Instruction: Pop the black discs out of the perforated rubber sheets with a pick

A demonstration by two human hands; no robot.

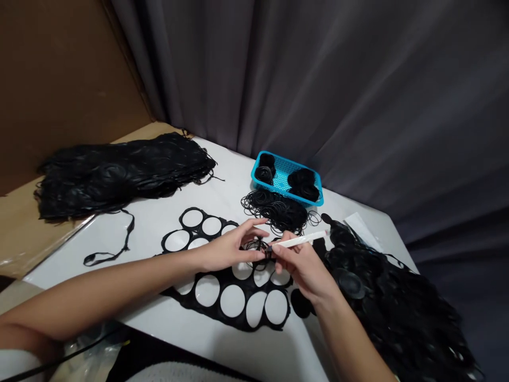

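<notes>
Head view, hands [301, 263] holding black rings [258, 245], slim white tool [301, 239]

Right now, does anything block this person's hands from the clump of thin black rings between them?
Nothing visible does. The left hand curves about the thin black rings, and the right hand, holding a white pen-like tool, is at their other side. The perforated black sheet lies beneath.

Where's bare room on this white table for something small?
Between the black bundle and blue basket, and between the loose strip and holed sheet. Crowded: the right side, under the black pile, and where rings bunch beside the basket.
</notes>
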